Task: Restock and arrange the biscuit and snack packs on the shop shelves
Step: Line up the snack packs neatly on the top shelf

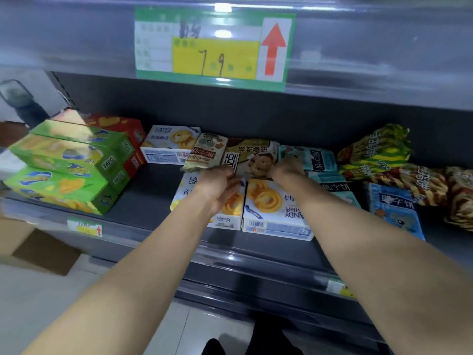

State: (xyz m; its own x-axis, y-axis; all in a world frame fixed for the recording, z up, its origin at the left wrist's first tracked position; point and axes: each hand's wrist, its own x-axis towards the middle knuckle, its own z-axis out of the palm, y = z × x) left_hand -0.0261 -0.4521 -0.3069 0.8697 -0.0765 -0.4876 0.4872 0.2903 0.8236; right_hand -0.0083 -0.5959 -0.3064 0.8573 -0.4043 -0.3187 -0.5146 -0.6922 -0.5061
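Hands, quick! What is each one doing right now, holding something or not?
Left hand: pinches the left edge of the walnut biscuit pack.
Right hand: grips the same pack's right edge.

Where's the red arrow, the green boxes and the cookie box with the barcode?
red arrow [271,56], head view, on its shaft.
green boxes [58,185], head view, front box's top face.
cookie box [266,199], head view, on its swirl-cookie picture.
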